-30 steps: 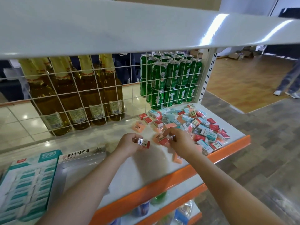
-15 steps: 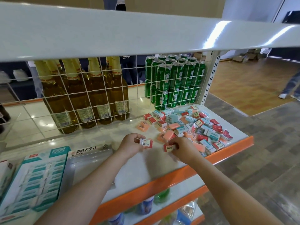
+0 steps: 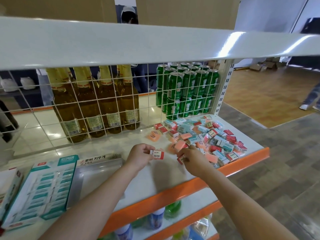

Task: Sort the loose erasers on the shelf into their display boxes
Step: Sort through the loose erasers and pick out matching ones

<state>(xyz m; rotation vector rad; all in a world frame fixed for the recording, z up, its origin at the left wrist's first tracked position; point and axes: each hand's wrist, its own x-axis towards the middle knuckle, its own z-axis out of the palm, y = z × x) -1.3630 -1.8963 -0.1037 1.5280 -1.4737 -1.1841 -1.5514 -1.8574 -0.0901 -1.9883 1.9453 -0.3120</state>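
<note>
1. Erasers (image 3: pixel 204 135), red, teal and orange, lie in a loose heap at the right end of the white shelf (image 3: pixel 103 174).
2. The left hand (image 3: pixel 138 157) pinches a red-and-white eraser (image 3: pixel 158 154) above the shelf.
3. The right hand (image 3: pixel 192 157) pinches another red eraser (image 3: pixel 181 159) at the heap's edge.
4. A teal display box (image 3: pixel 39 189) looks filled; the silver box (image 3: pixel 91 177) beside it appears empty.
5. Most of the sorting seems left to do.

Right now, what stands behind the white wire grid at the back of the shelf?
Behind the wire grid stand amber glass bottles on the left and stacked green cans on the right. The upper shelf board hides the bottle tops.
</note>
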